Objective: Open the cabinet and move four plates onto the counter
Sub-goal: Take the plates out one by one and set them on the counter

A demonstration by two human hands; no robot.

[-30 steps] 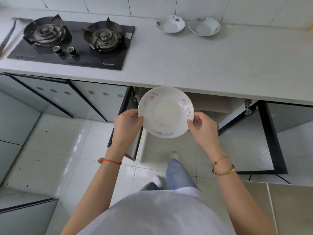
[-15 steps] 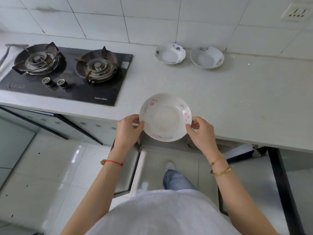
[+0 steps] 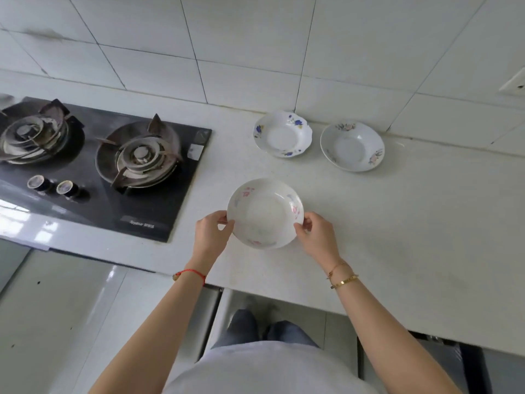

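I hold a white plate with pink flowers [image 3: 265, 213] over the white counter [image 3: 397, 228], near its front half. My left hand [image 3: 211, 233] grips its left rim and my right hand [image 3: 315, 234] grips its right rim. Whether the plate touches the counter I cannot tell. Two more plates rest at the back by the wall: one with blue flowers [image 3: 282, 134] and one with faint pink flowers [image 3: 352, 146]. The open cabinet door [image 3: 466, 362] shows only at the lower right edge; the cabinet inside is hidden under the counter.
A black two-burner gas stove [image 3: 93, 166] is set into the counter to the left of the plate. A tiled wall [image 3: 255, 52] runs behind the counter. Below are another cabinet door [image 3: 211, 322], the floor and my legs.
Both hands have carried the pink-flowered plate up from in front of the open cabinet and forward over the counter. The view has risen from the cabinet to the countertop and wall.
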